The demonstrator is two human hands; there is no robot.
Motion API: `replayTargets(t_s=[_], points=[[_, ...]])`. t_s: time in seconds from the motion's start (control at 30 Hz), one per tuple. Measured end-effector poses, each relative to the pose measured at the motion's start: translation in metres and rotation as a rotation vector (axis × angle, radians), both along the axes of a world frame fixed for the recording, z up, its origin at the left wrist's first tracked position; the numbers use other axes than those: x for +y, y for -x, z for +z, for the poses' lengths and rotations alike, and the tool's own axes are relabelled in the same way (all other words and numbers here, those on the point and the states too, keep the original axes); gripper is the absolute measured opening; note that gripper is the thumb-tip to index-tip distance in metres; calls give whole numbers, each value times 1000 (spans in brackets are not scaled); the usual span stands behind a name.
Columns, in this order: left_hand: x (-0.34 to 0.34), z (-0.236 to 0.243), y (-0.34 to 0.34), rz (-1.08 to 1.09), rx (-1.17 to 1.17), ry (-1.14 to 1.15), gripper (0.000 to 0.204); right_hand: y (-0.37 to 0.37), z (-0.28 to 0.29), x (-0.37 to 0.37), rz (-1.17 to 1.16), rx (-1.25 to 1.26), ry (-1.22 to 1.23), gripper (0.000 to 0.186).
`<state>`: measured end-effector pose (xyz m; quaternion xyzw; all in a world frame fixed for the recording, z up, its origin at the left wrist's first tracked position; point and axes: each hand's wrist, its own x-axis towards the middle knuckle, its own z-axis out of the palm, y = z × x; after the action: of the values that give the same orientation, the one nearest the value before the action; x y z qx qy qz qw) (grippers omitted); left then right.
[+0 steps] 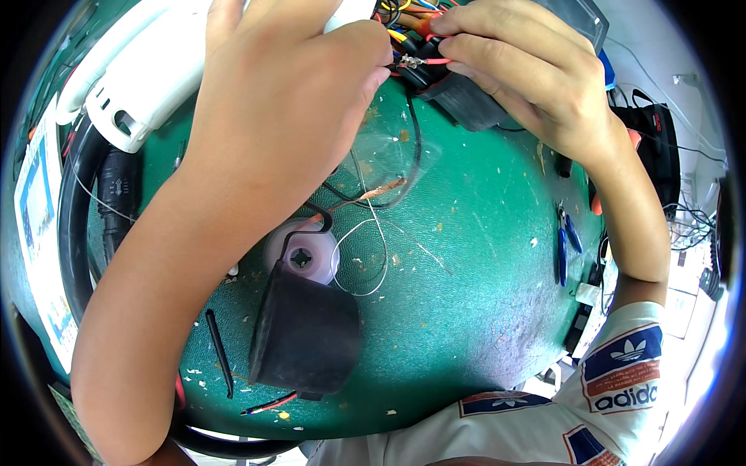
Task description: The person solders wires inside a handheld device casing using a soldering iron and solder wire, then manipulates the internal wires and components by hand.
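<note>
At the top of the table my right hand (536,74) is closed, its fingertips pinching a red wire (438,61). The wire's bare strands meet at a twisted metal joint (410,62), between my two hands. My left hand (291,81) is closed too, thumb and forefinger pinched at the other side of that joint on a wire, mostly hidden by the fingers. Behind the joint lies a bundle of coloured wires (404,35), yellow, red, blue and black. A dark grey block-shaped part (468,105) sits just under my right fingers.
Below my left hand stands a pale spool (325,266) with thin silvery wire. Nearer lie a black box with a cable (307,338) and a black stick-like piece (219,353). Blue-handled cutters (562,245) rest at right; a white plastic housing (144,93) is at upper left.
</note>
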<state>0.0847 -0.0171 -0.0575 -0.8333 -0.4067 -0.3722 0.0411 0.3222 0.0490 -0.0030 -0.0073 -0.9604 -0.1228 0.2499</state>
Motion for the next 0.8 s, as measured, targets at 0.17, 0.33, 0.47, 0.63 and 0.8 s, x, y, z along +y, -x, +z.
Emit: replayTargets(t_s=[0.17,0.33,0.47,0.63,0.8], points=[[3,1,-2,-1,1,1,11,4,8,-7,-43,-19,10,16],[2,1,-4,0,-11,-6,11,-3,-1,0,-6,3,25,15],[3,1,-5,4,-15,-10,11,-2,-1,-2,-28,2,138,14],[3,2,-6,4,-16,-15,11,4,12,-18,-117,-56,261,16],[3,1,-4,4,-21,-22,11,2,6,-13,-72,-53,219,16]])
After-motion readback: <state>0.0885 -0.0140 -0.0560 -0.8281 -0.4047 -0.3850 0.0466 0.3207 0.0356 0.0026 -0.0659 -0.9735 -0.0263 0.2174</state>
